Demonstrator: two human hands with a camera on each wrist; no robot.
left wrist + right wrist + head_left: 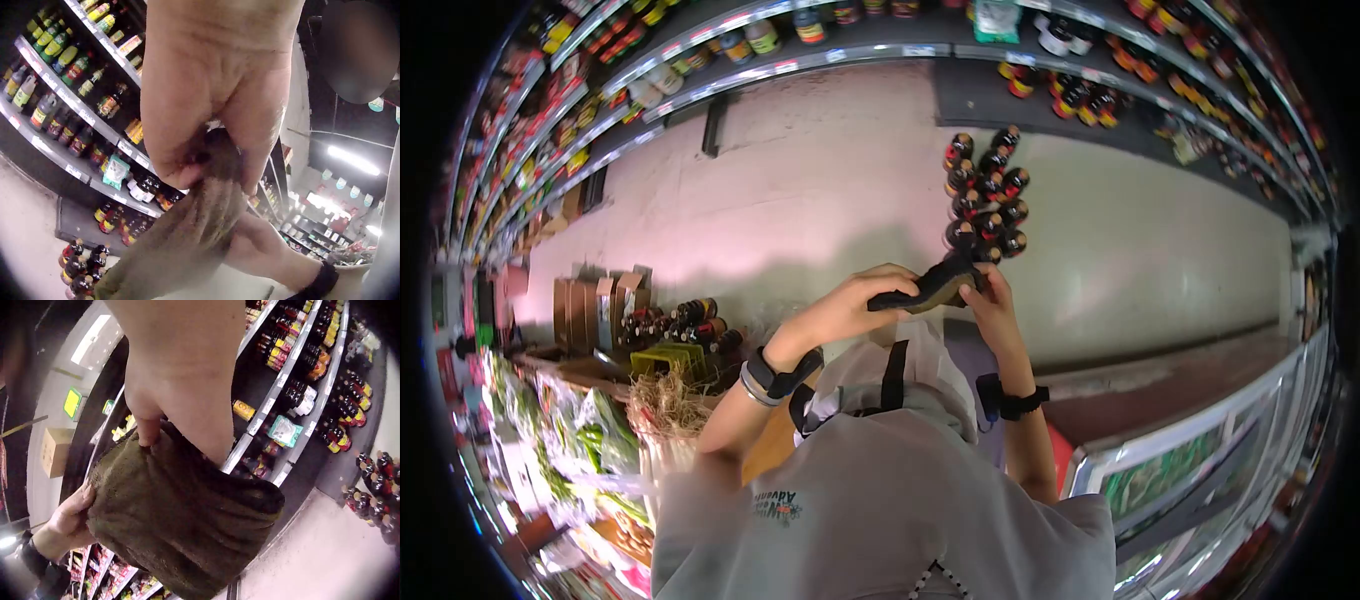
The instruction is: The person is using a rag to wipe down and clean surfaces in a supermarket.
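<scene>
1. Currently, from my remote seat, I see a person's left hand (852, 305) and right hand (997, 303) holding one soft, dark brown cloth (181, 519) in mid-air, in front of the torso.
2. Both grips look closed on fabric: the left hand pinches one end between thumb and fingers, and the right hand pinches another edge, its thumb pressed on top.
3. I judge that two holding points support the cloth across its width, though it sags in loose folds.
4. Past the cloth in the head view, dark bottles (991, 184) stand upright in close rows on the floor (800, 180), perhaps grouped to save walking space.
5. That floor is pale, with scuffs. Beyond it I see stocked shelves (880, 58) with price strips along their edges.
6. Off to the left are cardboard boxes (578, 312), a yellow-green crate (665, 362) and bagged vegetables (590, 432); strip lights (353, 160) glow overhead.
</scene>
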